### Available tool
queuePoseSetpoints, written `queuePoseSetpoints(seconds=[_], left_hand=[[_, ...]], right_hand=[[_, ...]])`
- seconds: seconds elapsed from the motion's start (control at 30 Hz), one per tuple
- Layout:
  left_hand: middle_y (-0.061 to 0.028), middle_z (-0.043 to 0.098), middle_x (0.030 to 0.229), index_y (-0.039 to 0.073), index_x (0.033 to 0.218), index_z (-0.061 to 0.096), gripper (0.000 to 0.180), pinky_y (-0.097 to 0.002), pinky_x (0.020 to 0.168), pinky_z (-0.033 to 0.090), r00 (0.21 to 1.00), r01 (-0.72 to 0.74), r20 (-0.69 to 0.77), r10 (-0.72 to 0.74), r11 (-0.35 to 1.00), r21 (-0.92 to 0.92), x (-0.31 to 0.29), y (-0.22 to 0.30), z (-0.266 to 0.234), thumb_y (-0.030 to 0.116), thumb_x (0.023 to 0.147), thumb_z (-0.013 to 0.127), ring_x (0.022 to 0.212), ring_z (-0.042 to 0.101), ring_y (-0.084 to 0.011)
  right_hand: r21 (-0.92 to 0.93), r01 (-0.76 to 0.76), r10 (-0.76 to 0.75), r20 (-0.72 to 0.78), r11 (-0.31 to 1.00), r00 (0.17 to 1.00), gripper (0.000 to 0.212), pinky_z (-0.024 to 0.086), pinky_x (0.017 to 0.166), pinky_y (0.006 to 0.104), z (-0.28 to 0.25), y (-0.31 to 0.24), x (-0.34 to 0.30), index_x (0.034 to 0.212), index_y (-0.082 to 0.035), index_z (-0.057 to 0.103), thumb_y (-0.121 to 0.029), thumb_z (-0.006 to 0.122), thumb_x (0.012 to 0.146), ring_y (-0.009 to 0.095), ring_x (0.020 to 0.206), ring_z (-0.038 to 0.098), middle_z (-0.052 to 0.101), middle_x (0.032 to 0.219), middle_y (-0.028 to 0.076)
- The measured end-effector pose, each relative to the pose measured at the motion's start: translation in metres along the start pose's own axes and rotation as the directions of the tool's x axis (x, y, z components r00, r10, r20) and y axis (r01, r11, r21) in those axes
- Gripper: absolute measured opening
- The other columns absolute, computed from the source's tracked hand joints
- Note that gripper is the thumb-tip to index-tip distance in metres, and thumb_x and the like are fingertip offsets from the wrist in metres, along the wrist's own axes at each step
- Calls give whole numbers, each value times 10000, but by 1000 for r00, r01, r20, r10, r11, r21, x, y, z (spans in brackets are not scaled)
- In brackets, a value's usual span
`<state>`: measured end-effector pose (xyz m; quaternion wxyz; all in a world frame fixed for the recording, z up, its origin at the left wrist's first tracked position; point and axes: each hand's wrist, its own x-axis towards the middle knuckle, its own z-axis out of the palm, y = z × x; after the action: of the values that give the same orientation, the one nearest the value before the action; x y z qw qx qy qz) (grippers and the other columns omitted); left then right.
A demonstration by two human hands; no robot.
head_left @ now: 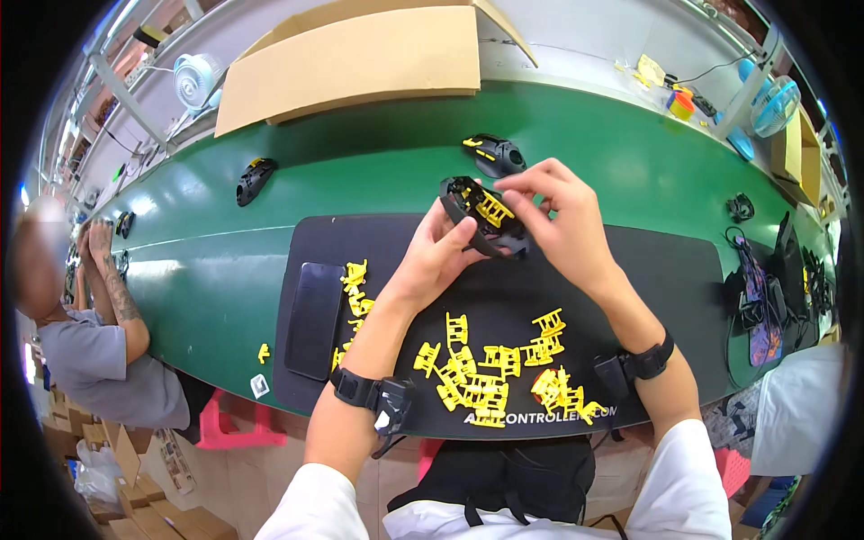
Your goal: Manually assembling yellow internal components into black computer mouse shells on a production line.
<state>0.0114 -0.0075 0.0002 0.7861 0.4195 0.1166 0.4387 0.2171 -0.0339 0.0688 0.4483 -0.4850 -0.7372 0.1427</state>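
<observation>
My left hand [438,255] grips a black plastic shell [475,219] from below, above the black mat [684,297]. My right hand [553,219] presses its fingertips on a yellow plastic insert [494,210] seated in that shell. Several loose yellow inserts [486,364] lie scattered on the mat near my wrists, with a few more in a strip [354,301] to the left. Both wrists wear black bands with small devices.
A green conveyor belt [225,270] carries two other black shells [255,178] [494,154]. A dark phone-like slab [313,319] lies on the mat's left. A large cardboard box [355,63] stands behind. Another person [90,333] works at the left. Small fans [196,79] and cables sit around.
</observation>
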Motion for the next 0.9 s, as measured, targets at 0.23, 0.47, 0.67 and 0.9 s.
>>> queuePoseSetpoints(seconds=[0.23,0.47,0.67,0.9], left_hand=[[-108,574,1433,69,1560,387,681,-496,1053,565,997,29,75,-29,1000,-2,-3,-1,2,349,1027,705,1317,599,-254],[-89,608,1396,41,1530,442,664,-462,1064,555,995,77,70,-77,997,13,-7,-4,-5,412,1034,679,1286,625,-228],[-30,720,1203,74,1432,574,633,-376,983,560,989,126,-61,-135,982,-139,-4,1,-13,591,1077,488,1128,688,-148],[-48,730,1101,106,1251,688,628,-342,829,640,954,195,-217,-206,978,-73,0,10,-6,661,1040,482,1024,716,-149]], right_hand=[[391,-355,175,425,849,888,369,490,642,230,-8,13,1,1369,-96,640,-137,703,1008,53,811,586,567,918,-24],[416,-573,299,559,706,774,455,444,656,184,-5,10,-4,1429,-152,547,-153,711,1004,20,823,532,517,930,-56],[225,116,-146,120,967,982,535,520,766,300,6,14,-6,1435,-96,584,-105,741,924,166,930,639,714,1080,63],[-64,409,-357,379,910,853,844,524,1013,416,2,-13,-7,1535,-99,489,-146,868,782,323,1142,615,739,1171,85]])
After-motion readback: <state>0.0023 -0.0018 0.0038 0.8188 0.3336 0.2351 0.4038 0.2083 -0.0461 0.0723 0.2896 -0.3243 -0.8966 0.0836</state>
